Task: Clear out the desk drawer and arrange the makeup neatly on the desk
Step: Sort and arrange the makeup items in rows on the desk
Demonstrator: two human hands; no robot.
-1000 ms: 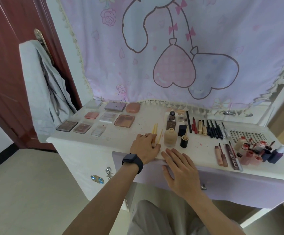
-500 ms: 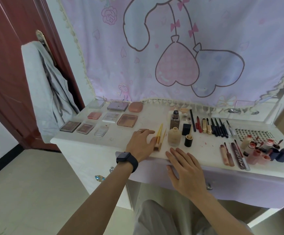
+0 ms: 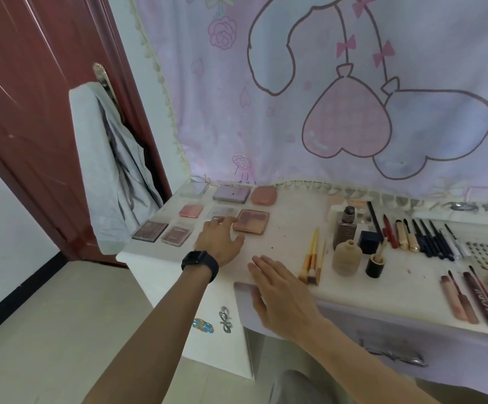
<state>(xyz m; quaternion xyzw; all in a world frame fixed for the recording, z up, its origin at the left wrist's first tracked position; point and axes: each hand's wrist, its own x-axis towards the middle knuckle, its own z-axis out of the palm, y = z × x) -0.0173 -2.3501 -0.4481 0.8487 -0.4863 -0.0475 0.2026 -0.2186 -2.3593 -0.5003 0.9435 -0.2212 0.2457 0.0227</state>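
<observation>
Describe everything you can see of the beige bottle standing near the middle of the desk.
The beige bottle is squat and round-shouldered with a short, narrow neck; no separate cap can be made out. Its surface looks matte, like frosted glass or plastic. It stands upright on the white desk, with gold-handled brushes lying to its left, a small black pot at its right and a taller brown bottle behind it. The right hand lies open left of the brushes, clear of the bottle.

Flat palettes [image 3: 251, 221] lie in tidy rows at the left of the white surface [image 3: 289, 231]. Gold-handled brushes [image 3: 312, 258] lie side by side mid-surface, just beside an upright beige bottle [image 3: 347, 258]. Dark pencils [image 3: 429, 240] line up farther right. The lavender drawer [image 3: 382, 325] sits below the front edge.
</observation>
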